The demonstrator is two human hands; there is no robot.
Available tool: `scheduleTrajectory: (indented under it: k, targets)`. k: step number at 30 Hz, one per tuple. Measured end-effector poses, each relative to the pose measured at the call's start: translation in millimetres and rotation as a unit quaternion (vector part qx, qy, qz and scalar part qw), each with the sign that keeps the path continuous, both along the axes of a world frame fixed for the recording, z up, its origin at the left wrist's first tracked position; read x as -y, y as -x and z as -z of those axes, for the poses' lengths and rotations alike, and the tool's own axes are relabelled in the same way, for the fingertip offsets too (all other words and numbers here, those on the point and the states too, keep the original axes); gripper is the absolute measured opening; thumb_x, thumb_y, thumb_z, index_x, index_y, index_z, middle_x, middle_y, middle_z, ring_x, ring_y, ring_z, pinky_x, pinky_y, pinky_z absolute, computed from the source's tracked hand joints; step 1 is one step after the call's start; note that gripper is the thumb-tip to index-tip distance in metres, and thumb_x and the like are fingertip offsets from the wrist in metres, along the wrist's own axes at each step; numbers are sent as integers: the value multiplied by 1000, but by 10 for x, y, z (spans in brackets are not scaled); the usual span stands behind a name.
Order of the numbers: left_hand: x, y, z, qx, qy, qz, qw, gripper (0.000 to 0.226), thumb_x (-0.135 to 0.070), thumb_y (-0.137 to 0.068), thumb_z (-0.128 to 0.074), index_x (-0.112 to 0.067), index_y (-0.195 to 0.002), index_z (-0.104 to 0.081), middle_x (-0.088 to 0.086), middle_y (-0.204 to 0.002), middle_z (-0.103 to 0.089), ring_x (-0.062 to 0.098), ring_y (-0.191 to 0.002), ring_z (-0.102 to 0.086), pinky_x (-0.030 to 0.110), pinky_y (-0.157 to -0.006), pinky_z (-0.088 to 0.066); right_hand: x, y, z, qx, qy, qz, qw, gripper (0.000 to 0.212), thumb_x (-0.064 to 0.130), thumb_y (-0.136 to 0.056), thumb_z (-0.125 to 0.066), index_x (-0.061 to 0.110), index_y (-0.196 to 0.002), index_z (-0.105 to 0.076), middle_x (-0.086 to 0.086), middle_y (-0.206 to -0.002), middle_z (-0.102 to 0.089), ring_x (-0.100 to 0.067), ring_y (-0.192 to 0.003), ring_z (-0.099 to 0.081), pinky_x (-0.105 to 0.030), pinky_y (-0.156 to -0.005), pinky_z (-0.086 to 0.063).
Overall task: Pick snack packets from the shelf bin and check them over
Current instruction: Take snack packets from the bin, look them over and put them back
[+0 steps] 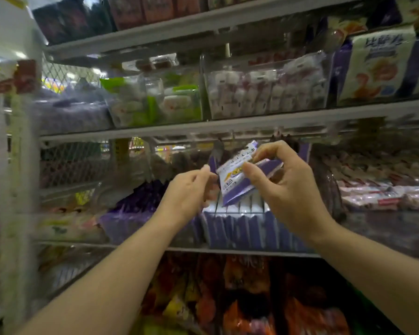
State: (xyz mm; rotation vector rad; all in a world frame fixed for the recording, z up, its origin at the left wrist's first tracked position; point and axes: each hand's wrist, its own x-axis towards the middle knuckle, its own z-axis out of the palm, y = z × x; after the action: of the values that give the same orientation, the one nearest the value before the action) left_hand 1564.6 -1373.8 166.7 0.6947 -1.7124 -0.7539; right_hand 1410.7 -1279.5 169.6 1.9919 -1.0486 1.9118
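Packet (pixel 236 177), purple and white with a yellow picture on its face, is held up in the air just above the bin (pixel 252 235), in front of the middle shelf (pixel 203 128). Its long axis runs on a slant from lower left to upper right. The crimped upper end points toward the shelf edge, and the lower end hangs just over the row (pixel 237 213) of like packets. The printed face is turned toward the camera.

The right hand (pixel 286 189) pinches it: the thumb lies across the front near the middle, and the curled fingers close over the upper right part. A purple strip shows under those fingers; whether it is a second packet cannot be told.

The left hand (pixel 191 189) is at the packet's left edge, fingers curled, thumb tip right by the upper left corner. Whether it grips or only touches cannot be told.

The row stands on edge in the clear bin, packed close. Above are white and pink packs (pixel 264 93); orange bags (pixel 252 298) fill the level below.
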Motion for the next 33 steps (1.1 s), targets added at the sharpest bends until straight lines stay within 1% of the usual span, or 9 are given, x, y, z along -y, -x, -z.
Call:
scheduleTrajectory:
  k: [2,5,10,12,17,22,25,29,33]
  targets:
    - [-121,-97,113,-47,-127,57,989,56,-47,-102,-36,-16,-76,-75,-6,-69,-72,8,-62,-68,20,-56,-52,-32,-200,225,16,-4,-33,999,11,24,-85,-66,21,-86,-56,7,-93,-62,-13,-72,-62,-34,-65,-52]
    - [-231,-292,381,-117,-212,152,958,56,-55,-99,-35,-27,-85,-81,5,-101,-76,19,-91,-73,34,-79,-58,-21,-437,601,14,-49,-88,995,15,23,-85,-68,26,-94,-56,11,-122,-56,-4,-108,-60,-25,-82,-54]
    - [-271,-585,856,-177,-158,98,967,36,-43,-97,-49,-18,-114,-67,7,-107,-74,28,-100,-71,44,-84,-57,90,-736,1151,23,-165,-197,966,61,10,-86,-69,41,-130,-41,30,-136,-45,9,-113,-56,-15,-87,-51]
    - [-266,-695,1064,-160,-134,68,976,38,-46,-90,-55,-20,-118,-63,3,-107,-75,25,-99,-71,44,-84,-57,178,-821,1323,47,-209,-194,957,70,21,-85,-72,46,-138,-33,24,-137,-47,4,-124,-49,-27,-98,-49]
    - [-131,-888,1552,-116,-77,33,990,45,-52,-86,-56,-21,-119,-61,-2,-109,-74,16,-100,-71,29,-80,-58,440,-969,1504,172,-293,-239,910,57,47,-75,-66,30,-128,-53,9,-117,-69,-4,-106,-65,-24,-83,-55]
    - [-17,-829,1950,-98,-85,-6,992,61,-71,-81,-53,-22,-117,-61,0,-113,-72,19,-108,-67,46,-94,-51,651,-1068,1695,272,-343,-288,852,36,42,-78,-62,12,-96,-69,-13,-99,-74,-28,-94,-71,-44,-83,-57]
    - [34,-795,2088,-82,-90,-24,992,61,-76,-81,-40,-28,-112,-62,-9,-107,-73,8,-102,-68,26,-84,-54,739,-1064,1822,310,-373,-294,824,34,37,-83,-60,7,-97,-70,-17,-96,-74,-30,-91,-72,-41,-79,-59]
    - [86,-844,2121,-81,-128,-21,988,42,-54,-91,-46,-17,-103,-64,0,-97,-75,14,-91,-72,27,-74,-57,789,-1018,1942,362,-405,-330,772,25,23,-94,-53,4,-101,-69,-18,-94,-74,-28,-85,-73,-33,-68,-60]
    - [101,-930,2131,-88,-190,11,978,19,-23,-97,-54,-22,-87,-70,1,-86,-74,14,-79,-70,26,-66,-52,787,-968,2033,361,-422,-311,771,24,19,-92,-57,0,-100,-69,-21,-93,-73,-33,-85,-72,-36,-71,-61]
